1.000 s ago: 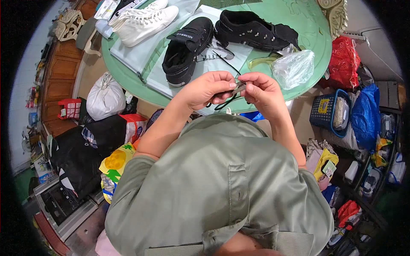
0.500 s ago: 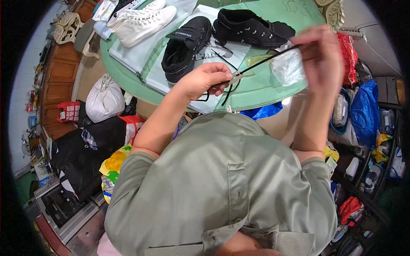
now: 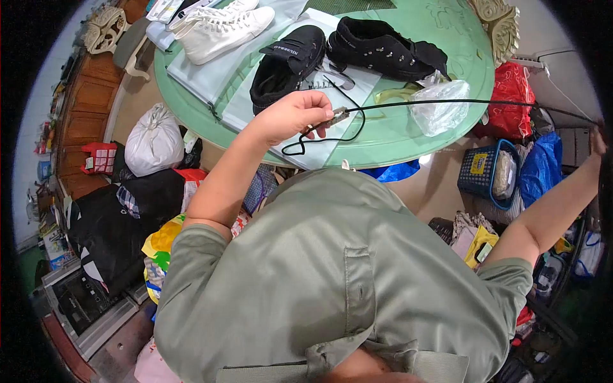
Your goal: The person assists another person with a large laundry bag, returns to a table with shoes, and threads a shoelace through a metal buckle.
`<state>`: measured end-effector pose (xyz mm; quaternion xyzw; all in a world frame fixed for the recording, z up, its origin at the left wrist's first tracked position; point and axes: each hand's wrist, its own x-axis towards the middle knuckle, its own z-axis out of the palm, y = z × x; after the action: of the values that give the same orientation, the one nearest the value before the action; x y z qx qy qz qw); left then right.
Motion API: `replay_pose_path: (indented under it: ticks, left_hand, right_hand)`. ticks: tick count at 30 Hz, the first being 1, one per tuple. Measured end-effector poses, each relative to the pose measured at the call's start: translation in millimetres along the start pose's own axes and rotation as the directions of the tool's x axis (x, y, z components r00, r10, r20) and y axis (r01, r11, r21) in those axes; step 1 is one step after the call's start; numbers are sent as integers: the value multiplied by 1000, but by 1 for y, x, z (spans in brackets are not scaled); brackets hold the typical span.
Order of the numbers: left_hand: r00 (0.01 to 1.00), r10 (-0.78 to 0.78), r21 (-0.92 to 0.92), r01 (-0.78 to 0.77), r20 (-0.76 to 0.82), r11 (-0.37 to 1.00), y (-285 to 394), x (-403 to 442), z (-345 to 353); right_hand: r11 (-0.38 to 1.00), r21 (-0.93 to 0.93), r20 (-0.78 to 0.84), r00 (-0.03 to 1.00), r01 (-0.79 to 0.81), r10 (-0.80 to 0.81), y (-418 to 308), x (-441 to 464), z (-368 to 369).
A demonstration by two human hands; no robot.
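Observation:
My left hand (image 3: 298,116) is closed in a pinch over the table's near side. It grips a small metal piece (image 3: 340,115), whose exact kind I cannot make out, with a black shoelace (image 3: 447,101) running from it. A loose loop of the lace hangs below these fingers. Far out at the right edge, my right hand (image 3: 597,143) is closed on the lace, which stretches taut between both hands. Beyond the left hand lie two black shoes, one with a strap (image 3: 287,67) and one with metal studs (image 3: 386,51). The right fingertips are partly lost in the dark rim.
White high-top shoes (image 3: 223,32) rest on plastic at the back left of the green table (image 3: 377,150). Crumpled clear plastic (image 3: 440,108) lies on its right side. On the floor are a blue basket (image 3: 477,167), a red bag (image 3: 511,102) and a white sack (image 3: 154,140).
My right hand has swept outward from above the table to the far right, drawing the lace long and straight. My left hand has shifted slightly left and keeps its grip.

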<state>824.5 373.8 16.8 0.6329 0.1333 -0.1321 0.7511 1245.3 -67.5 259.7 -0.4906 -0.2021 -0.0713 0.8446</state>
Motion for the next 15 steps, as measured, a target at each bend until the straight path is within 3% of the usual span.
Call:
replay_pose_path:
  ticks: [1, 3, 5, 10, 13, 15]
  left_hand:
    - [1000, 4, 32, -3, -24, 999, 0, -1, 0]
    - [998, -1, 46, 4, -59, 999, 1, -3, -2]
    - [995, -5, 61, 11, -100, 998, 2, -5, -5]
    - [998, 45, 52, -47, 46, 998, 11, -10, -4]
    - [994, 90, 44, -93, 70, 995, 21, -10, 2]
    - [988, 124, 48, -129, 92, 990, 27, -10, 6]
  right_hand:
    - [997, -42, -114, 991, 67, -72, -8, 9, -18]
    - [999, 8, -115, 992, 50, -49, -27, 36, -76]
    - [994, -95, -218, 973, 50, -70, -42, 49, -123]
    - [880, -464, -440, 889, -105, -126, -68, 63, -221]
    - [643, -693, -515, 848, -327, -123, -65, 57, -253]
    - [314, -855, -457, 886, -412, -81, -47, 46, -241]
